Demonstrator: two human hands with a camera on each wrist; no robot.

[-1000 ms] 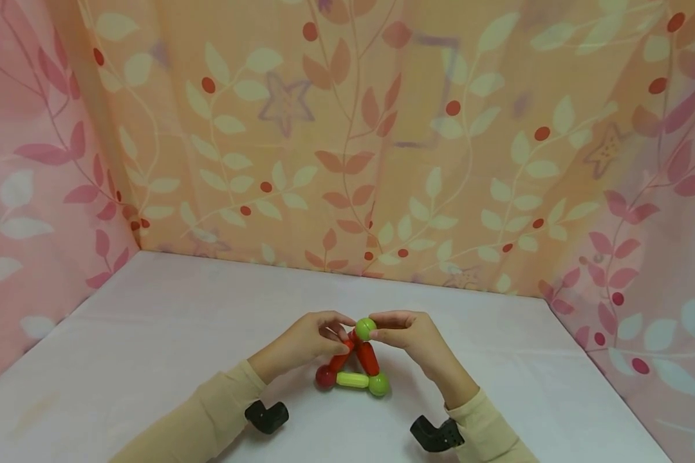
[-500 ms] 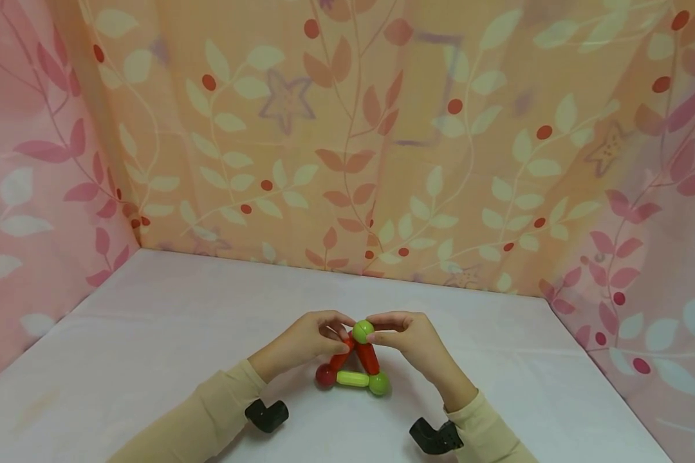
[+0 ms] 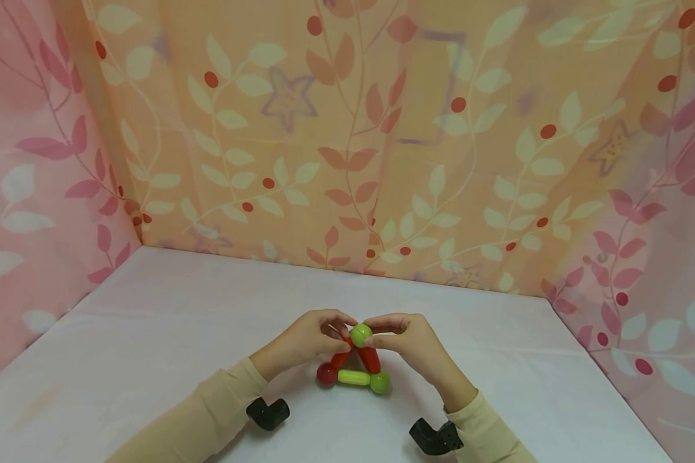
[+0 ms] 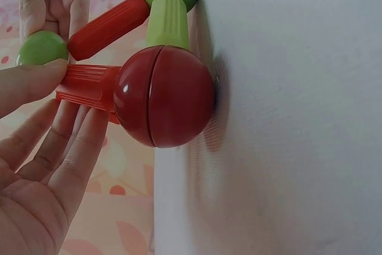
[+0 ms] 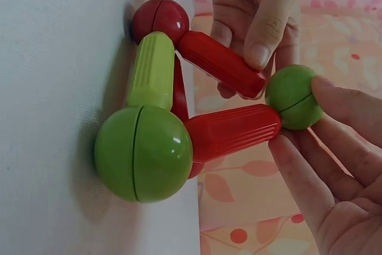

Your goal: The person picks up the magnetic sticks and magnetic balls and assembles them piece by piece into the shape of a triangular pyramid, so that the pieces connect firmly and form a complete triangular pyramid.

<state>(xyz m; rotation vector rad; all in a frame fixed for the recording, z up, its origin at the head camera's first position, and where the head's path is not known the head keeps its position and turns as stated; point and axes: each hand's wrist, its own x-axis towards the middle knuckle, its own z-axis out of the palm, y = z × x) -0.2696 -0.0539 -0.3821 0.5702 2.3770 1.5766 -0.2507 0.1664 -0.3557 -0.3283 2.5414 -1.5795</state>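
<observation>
A triangle of toy balls and ribbed rods stands on the white table. At its base, a light green rod [image 3: 354,377] joins a dark red ball [image 3: 327,373] to a green ball [image 3: 379,382]. Two red rods lean up toward a second green ball [image 5: 293,97] at the top. My left hand [image 3: 301,335] pinches the left red rod [image 4: 89,85] between thumb and fingers. Opposite it, my right hand [image 3: 412,339] pinches the top ball, which meets the upper end of the right red rod [image 5: 236,131]. Behind the frame, another red piece [image 5: 179,91] is partly hidden.
The white table [image 3: 150,334] is bordered by an orange leaf-print cloth [image 3: 237,148] at the back and pink cloth on both sides. Black curved pieces sit by the left cuff [image 3: 268,415] and the right cuff [image 3: 435,436].
The top green ball has shifted slightly left and down, closer to the left red rod, with my right fingers following. My left hand stays nearly still.
</observation>
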